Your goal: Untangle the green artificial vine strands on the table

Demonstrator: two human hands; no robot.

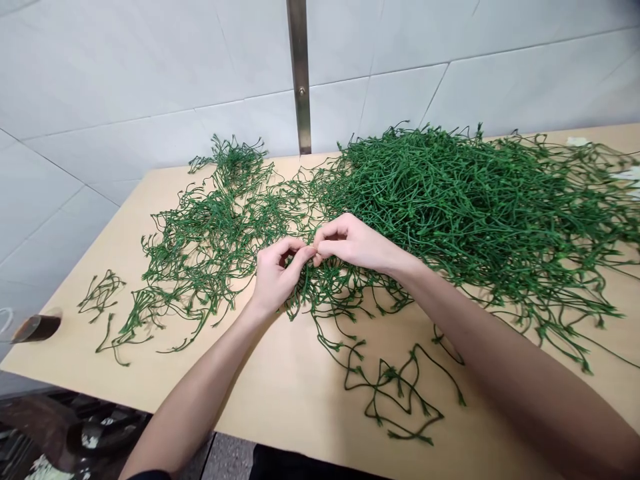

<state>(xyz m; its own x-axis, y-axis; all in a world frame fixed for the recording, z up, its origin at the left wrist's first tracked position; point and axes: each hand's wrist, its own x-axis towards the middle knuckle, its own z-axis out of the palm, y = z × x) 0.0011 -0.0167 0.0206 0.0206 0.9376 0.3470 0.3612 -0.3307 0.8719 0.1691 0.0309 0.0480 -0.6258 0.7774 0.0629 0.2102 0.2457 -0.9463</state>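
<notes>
My left hand and my right hand meet fingertip to fingertip above the green stems at the middle of the table. Thumb and fingers of each are pinched together; what lies between them is too small to make out. A big heap of thin green stems with small knobbed ends rises behind and to the right of my right hand. Looser stems spread behind and left of my left hand. Several single stems lie near the front edge, between my forearms.
The pale wooden table stands against a tiled wall with a metal strip. A cup of dark liquid is at the left edge. White scraps lie at the far right.
</notes>
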